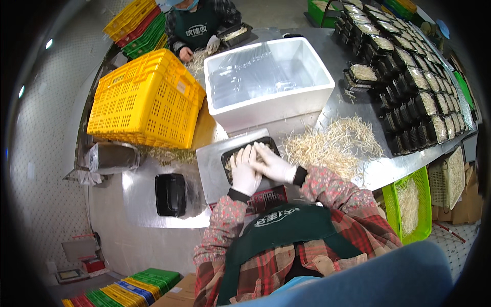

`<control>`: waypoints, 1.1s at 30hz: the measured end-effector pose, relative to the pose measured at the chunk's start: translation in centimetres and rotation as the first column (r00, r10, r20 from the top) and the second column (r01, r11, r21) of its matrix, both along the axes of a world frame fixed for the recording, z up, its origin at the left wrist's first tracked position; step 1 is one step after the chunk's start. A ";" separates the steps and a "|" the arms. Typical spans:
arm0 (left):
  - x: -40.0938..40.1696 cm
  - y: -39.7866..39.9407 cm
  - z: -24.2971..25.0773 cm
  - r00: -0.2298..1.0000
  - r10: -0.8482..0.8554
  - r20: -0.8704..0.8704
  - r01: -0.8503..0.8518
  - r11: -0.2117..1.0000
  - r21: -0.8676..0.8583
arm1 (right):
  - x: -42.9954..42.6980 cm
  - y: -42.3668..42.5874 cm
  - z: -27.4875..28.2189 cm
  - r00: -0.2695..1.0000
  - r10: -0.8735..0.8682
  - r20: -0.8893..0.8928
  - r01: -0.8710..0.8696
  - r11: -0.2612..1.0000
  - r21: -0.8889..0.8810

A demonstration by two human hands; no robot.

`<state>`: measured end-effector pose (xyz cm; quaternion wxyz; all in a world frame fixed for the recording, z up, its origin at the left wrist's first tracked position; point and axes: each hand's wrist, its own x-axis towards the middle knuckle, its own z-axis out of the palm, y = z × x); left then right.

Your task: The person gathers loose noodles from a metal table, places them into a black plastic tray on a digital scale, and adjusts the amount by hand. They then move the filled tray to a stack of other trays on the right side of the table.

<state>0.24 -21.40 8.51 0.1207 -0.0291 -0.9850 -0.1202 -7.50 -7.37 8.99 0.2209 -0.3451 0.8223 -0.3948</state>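
Observation:
Side by side, my white-gloved left hand (pixel 244 174) and right hand (pixel 275 164) lie over a black plastic tray (pixel 273 142). Their fingers are stretched out and press down on pale bean sprouts (pixel 228 166) in it, mostly hidden under the gloves. The right fingertips meet the left fingers. Beneath the tray is the metal platform (pixel 213 170) of a weighing scale, its red keypad panel (pixel 266 199) facing me. A loose pile of bean sprouts (pixel 332 144) spreads to the right of my right hand. An empty black tray (pixel 170 195) lies left of the scale.
A white foam box (pixel 268 105) with plastic film stands beyond the scale. Yellow crates (pixel 144 101) are at left. Stacked packed trays (pixel 418 69) fill the right side. A green basket (pixel 426 207) of sprouts is below the table edge. Across the table, a person (pixel 201 27) handles sprouts.

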 end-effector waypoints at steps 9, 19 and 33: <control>1.5 -1.2 5.3 0.996 0.083 -0.046 -0.052 0.883 0.466 | -16.7 -0.1 6.9 0.978 -0.184 -0.099 0.151 0.950 -0.274; 4.6 -2.4 6.7 0.930 0.347 -0.119 -0.194 0.742 0.642 | -28.1 -9.7 -0.1 0.945 0.091 -0.315 0.082 0.864 0.496; 9.0 -5.7 6.2 0.858 0.501 -0.111 -0.114 0.396 0.911 | -26.6 3.2 9.7 0.759 -0.392 -0.520 0.344 0.919 -0.190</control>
